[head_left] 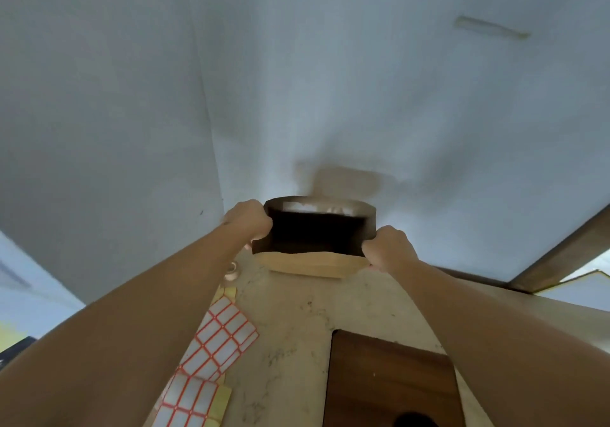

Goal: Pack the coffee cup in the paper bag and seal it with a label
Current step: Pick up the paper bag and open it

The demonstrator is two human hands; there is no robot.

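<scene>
A brown paper bag (310,265) stands at the far end of the pale table, its mouth held wide so the dark inside shows. My left hand (249,220) grips the bag's left edge and my right hand (388,245) grips its right edge. Something pale shows blurred at the far rim of the opening; I cannot tell whether it is the coffee cup. Sheets of white labels with red borders (219,337) lie on the table under my left forearm, with more label sheets (188,400) nearer me.
A small tape roll (232,269) sits left of the bag by my left wrist. A dark wooden board (389,380) lies near the front of the marbled table (290,327). Pale walls rise close behind the bag. A wooden frame (561,255) runs at the right.
</scene>
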